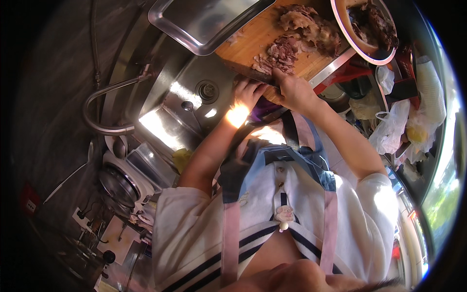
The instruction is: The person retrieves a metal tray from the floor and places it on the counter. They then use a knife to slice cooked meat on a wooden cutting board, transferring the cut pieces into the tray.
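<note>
My right hand [297, 91] grips a kitchen knife [257, 76] whose dark blade runs left along the near part of the wooden cutting board [243, 51]. Just beyond the blade lies a heap of chopped cooked meat [282, 53]. Larger pieces of meat [306, 23], pale and fatty in places, rest farther back on the board. My left hand [246, 93] is at the near edge of the board, its fingers close to the blade; whether they press on the blade or the board is hard to see. Bright sunlight falls across the left wrist.
A steel sink [186, 75] with a drain and a ladle lies left of the board, beneath a curved faucet [87, 109]. A metal tray [204, 47] overlaps the board's far left. At the far right stands a bowl [339, 14] with dark meat. Plastic bags [392, 127] crowd the right side.
</note>
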Available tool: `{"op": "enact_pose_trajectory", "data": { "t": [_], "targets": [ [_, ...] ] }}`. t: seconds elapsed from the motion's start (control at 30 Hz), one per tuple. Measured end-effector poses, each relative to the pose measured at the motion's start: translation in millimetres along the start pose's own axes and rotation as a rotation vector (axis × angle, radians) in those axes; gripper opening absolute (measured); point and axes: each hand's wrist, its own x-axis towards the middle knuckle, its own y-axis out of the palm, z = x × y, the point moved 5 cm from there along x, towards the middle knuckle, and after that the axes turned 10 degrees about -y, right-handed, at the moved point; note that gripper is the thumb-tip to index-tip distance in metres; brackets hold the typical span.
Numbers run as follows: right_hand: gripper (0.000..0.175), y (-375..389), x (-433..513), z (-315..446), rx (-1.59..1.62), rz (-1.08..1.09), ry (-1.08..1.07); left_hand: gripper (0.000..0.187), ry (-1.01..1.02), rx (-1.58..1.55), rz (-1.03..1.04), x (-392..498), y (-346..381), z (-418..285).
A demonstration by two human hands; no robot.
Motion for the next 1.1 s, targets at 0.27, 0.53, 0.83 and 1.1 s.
{"op": "enact_pose_trajectory", "data": {
  "t": [0.27, 0.53, 0.83, 1.1],
  "targets": [
    [0.025, -35, -44, 7, 0.049, 0.106, 0.088, 0.022, 0.066, -0.003, -0.056, 3, -4, -4],
    [0.025, -6, 2, 6, 0.047, -0.003, -0.006, 0.023, 0.038, -0.009, -0.021, 4, -3, -5],
    [0.024, -32, -48, 8, 0.002, 0.109, 0.056, 0.017, 0.131, 0.0, -0.181, -1, -13, -6],
    [0.028, -1, -7, 12, 0.042, 0.027, 0.042, 0.013, 0.031, 0.001, -0.019, -3, -3, 6]
  ]
}}
